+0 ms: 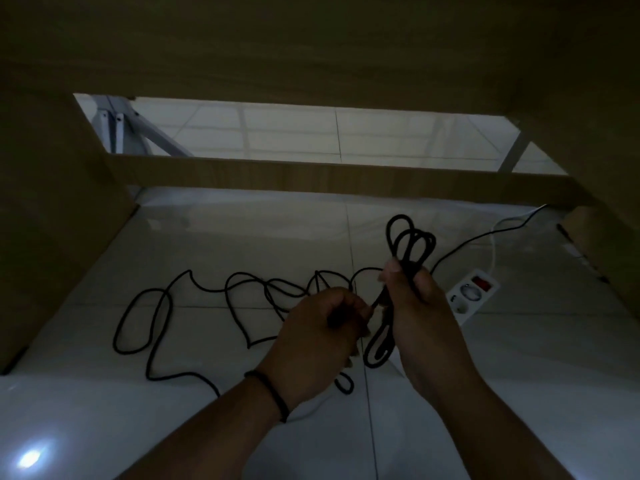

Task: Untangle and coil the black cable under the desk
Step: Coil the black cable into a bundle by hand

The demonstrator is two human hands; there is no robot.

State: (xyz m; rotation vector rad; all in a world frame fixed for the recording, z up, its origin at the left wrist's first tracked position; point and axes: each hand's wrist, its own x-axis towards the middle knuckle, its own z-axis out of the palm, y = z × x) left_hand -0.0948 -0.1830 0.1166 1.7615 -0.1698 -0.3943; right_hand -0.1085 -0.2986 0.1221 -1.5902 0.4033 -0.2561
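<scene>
right hand [414, 292] is clenching the upright coil [410, 242] while left hand [325, 327], nearer, is pinching the black cable [194, 289] trailing leftward across the floor [242, 237].

We record the cable [152, 320] as plain black along its whole visible run, both the loose loops left of the left hand [325, 327] and the bundle gripped in the right hand [420, 306]. A black band [273, 396] circles the left wrist. Beneath both hands the floor tiles [242, 237] are glossy white with thin dark grout lines forming a grid. Just right of the right hand we note a white power strip [471, 296] bearing a red switch [482, 283], with a white lead [493, 251] running from it. Above the hands the desk panels [311, 178] show a light brown wood-grain pattern. Beyond them, white metal legs [117, 133].
</scene>
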